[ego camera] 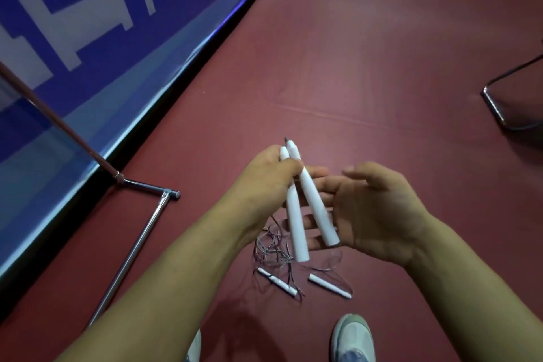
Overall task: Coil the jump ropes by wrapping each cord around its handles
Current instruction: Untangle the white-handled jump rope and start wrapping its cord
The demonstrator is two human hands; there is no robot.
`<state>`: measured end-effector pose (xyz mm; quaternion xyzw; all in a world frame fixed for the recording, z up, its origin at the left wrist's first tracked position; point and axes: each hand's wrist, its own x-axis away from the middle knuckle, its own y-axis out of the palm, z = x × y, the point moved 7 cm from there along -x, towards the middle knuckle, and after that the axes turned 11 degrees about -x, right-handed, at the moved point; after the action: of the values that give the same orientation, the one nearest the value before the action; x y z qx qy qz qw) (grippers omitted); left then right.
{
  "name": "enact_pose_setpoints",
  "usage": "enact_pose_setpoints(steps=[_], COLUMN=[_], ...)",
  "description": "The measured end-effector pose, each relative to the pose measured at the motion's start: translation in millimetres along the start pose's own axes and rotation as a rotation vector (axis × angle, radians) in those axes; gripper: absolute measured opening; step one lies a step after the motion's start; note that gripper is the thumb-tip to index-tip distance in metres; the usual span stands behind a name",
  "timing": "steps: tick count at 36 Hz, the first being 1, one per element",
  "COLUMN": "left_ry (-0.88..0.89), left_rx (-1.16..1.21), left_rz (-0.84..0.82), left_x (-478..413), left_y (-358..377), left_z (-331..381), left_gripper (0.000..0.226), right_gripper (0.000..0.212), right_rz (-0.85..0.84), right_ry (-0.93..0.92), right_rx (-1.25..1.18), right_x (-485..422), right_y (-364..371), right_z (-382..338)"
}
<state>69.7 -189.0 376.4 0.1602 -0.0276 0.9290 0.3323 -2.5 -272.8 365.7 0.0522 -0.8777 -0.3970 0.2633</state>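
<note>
Barely started. Gripping both white handles [296,229] near tips with left hand [264,182], right hand [376,214] flat, fingers [320,172] apart, behind them. Cord [273,244] unwound, tangled on floor [352,67] at 6 o'clock beside second rope's handles [277,282].

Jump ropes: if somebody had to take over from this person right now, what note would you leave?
Left hand: grips the held pair of white handles together near their upper ends.
Right hand: open, straight fingers behind the pair's lower ends.
Loose cord: a tangle on the red floor below, with two more handles lying by it.
Done: one pair gathered; no wraps show on it.
Left: wind the cord around that pair, then do the second rope.
</note>
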Motion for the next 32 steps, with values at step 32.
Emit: enact_pose_setpoints(steps=[32], left_ry=[0.361], left_rx=[-0.766], left_rz=[0.03], left_x=[-7.4], left_y=[21.5], left_z=[1.9], left_gripper=[0.017], right_gripper=[0.089], right_rz=[0.73], right_ry=[-0.116], right_rx=[1.206], right_x=[36.0], right_y=[-60.5], right_z=[-15.0])
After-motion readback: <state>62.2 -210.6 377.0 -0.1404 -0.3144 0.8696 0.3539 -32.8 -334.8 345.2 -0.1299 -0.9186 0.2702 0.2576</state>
